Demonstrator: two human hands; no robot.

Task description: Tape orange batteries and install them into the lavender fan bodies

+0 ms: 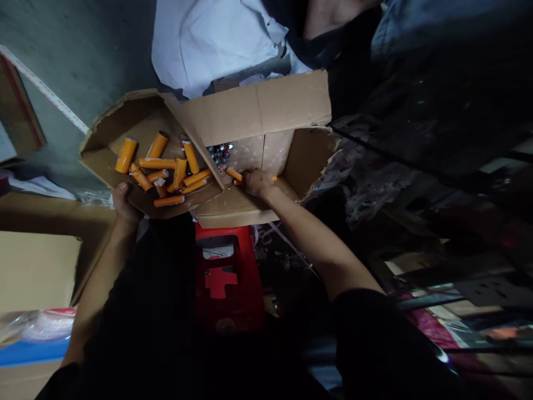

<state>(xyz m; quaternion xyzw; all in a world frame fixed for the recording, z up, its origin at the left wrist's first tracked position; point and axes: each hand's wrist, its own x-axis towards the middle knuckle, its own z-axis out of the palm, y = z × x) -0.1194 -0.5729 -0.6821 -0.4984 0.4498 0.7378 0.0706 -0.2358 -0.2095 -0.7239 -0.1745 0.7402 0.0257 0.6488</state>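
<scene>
My left hand [125, 203] grips the near left edge of a smaller cardboard box [96, 130], its thumb over the rim. In that box lie several loose orange battery-like cylinders [157, 163], some with pale ends. The box's right side overlaps a larger open cardboard box [258, 105]. My right hand [259, 182] reaches into the larger box with its fingers curled down. Orange cylinders [234, 174] poke out on both sides of that hand; its fingertips are hidden. Behind it, small shiny bluish round pieces [220, 153] sit by the dividing cardboard wall.
Below the boxes stands a red plastic stool [233, 278] with a cut-out. White sheeting [216, 44] lies beyond them, near another person's bare limb [333, 16]. Clear plastic scraps [358, 161] are on the right. More cardboard [37, 266] is on the left.
</scene>
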